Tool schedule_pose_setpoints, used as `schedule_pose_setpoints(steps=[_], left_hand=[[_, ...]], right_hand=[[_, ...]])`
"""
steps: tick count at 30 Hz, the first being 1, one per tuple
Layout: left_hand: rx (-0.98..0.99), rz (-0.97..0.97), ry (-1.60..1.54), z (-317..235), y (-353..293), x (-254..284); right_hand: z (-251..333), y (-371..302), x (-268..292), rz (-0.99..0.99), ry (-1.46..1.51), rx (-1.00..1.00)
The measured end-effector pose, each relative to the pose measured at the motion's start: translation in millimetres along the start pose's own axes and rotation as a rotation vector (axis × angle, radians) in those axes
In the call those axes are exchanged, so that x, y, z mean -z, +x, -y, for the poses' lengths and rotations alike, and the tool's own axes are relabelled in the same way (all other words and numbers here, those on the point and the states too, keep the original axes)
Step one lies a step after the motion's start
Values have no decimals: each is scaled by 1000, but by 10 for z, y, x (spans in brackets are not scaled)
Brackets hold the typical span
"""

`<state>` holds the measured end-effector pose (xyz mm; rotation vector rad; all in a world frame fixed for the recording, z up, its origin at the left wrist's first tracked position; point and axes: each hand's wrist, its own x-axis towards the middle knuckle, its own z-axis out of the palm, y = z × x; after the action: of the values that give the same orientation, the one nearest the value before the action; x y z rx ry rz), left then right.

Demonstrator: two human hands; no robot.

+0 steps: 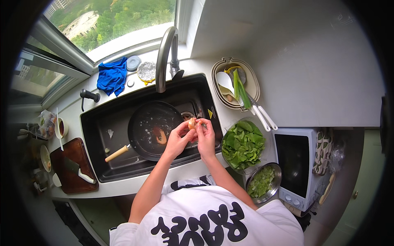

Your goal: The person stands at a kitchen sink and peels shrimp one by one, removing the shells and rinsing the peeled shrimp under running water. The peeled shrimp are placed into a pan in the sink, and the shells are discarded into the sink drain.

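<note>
Over the right part of the black sink (107,167), my left hand (179,140) is closed on a small, pale orange-brown, bulb-like piece of food (192,123); its exact kind is unclear. My right hand (206,138) meets it there, fingers bent and pinched against the same piece. Below and left of my hands a black frying pan (143,119) with a light wooden handle (117,153) sits in the sink. It has pale flecks and an orange-brown patch inside. Beyond the hands is the sink drain (186,116), with bits of scrap around it.
A curved faucet (162,61) rises behind the sink. On the right are a bowl of green leaves (243,143), a metal bowl of chopped greens (262,182), stacked containers (255,84) with scissors, and a microwave (292,164). A cutting board (70,164) with a knife (86,176) lies left.
</note>
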<state>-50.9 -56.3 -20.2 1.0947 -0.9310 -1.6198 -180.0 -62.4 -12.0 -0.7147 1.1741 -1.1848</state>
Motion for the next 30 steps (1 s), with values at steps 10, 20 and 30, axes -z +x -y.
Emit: schedule_pose_setpoints(steps=[10,20,30], left_hand=[[-36,-140,-109,-61,-170,181],[-38,-143,151,-93,-302,507],[157,4,463,-15,-406,934]], right_hand=[[60,-14,-66,67,-77,-6],[208,46,-166,326,-561,208],[-295,290,1,331,-747,122]])
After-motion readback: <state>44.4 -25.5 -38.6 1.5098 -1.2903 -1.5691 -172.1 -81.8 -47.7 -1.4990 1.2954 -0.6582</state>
